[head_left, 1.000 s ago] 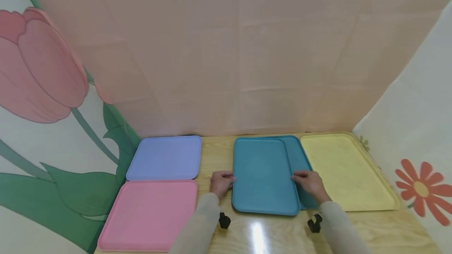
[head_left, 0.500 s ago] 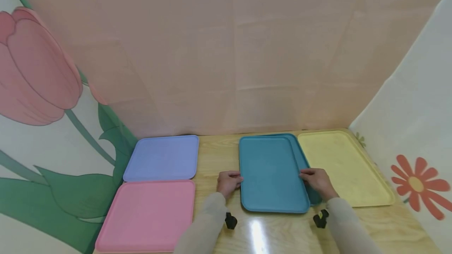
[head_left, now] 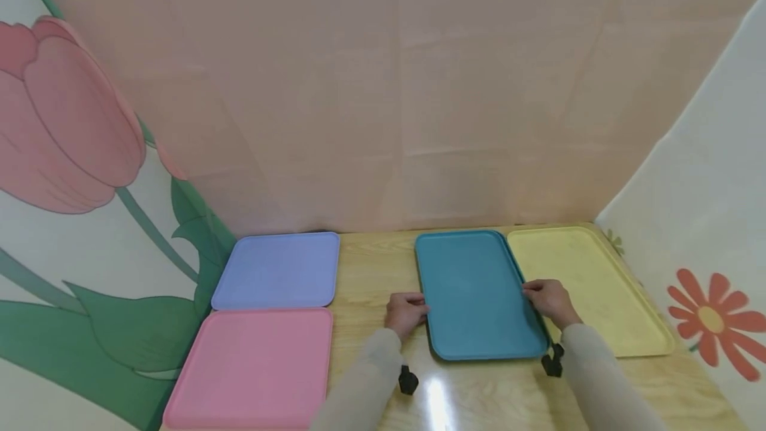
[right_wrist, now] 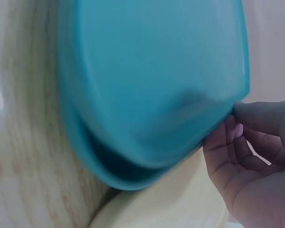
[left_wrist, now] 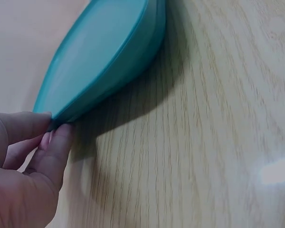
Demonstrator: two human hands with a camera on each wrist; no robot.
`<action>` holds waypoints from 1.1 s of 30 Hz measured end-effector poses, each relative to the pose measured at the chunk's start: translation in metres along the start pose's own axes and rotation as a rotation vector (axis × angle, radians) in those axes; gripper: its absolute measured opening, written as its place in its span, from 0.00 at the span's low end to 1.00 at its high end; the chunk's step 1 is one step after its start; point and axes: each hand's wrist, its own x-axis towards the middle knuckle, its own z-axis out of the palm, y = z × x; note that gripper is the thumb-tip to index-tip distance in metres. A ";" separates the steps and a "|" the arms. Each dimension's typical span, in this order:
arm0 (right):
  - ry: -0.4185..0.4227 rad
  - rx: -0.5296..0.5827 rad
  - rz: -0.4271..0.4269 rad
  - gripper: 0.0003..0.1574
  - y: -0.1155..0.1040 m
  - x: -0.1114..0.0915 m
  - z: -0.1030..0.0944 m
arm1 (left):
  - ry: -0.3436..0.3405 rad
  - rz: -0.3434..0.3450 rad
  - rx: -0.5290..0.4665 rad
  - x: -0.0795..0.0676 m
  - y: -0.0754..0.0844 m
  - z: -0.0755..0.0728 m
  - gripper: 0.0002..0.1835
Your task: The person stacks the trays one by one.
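1. Upper teal rectangular tray (head_left: 479, 304), rimmed, round-cornered: right of centre, over one matching lower tray (right_wrist: 126, 183).
2. Left hand (head_left: 407, 314) and right hand (head_left: 552, 300) pinch the upper's edges.
3. Rectangular, one each: yellow tray (head_left: 592, 291), lilac tray (head_left: 278, 271), pink tray (head_left: 254, 368).

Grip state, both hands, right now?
Left grip: closed, pinching the upper blue tray by its left edge.
Right grip: closed, pinching the same tray by its right edge.

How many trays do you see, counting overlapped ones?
5: lavender tray at back left; pink tray in front of it; upper teal tray, pinched by the left hand and right hand; lower teal tray beneath it; yellow tray at right. More could be hidden.
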 end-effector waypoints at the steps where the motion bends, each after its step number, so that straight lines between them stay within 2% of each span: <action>1: 0.001 -0.008 0.002 0.19 0.001 0.002 0.000 | -0.002 0.002 -0.004 -0.001 0.001 0.001 0.14; 8: 0.031 -0.030 0.010 0.19 0.007 0.009 -0.001 | 0.010 0.027 0.012 0.001 -0.002 0.011 0.12; 12: 0.054 -0.041 -0.004 0.18 0.009 0.009 -0.002 | 0.037 0.015 0.044 0.004 -0.004 0.016 0.12; 18: 0.068 -0.035 0.023 0.18 0.009 0.010 -0.001 | 0.050 0.008 0.051 0.006 -0.003 0.019 0.13; 26: 0.068 -0.066 0.006 0.17 0.009 0.010 0.006 | 0.055 -0.022 0.081 0.007 -0.004 0.013 0.10; 33: 0.049 -0.133 -0.075 0.17 0.003 0.009 0.010 | 0.046 -0.010 0.104 0.010 -0.005 0.001 0.10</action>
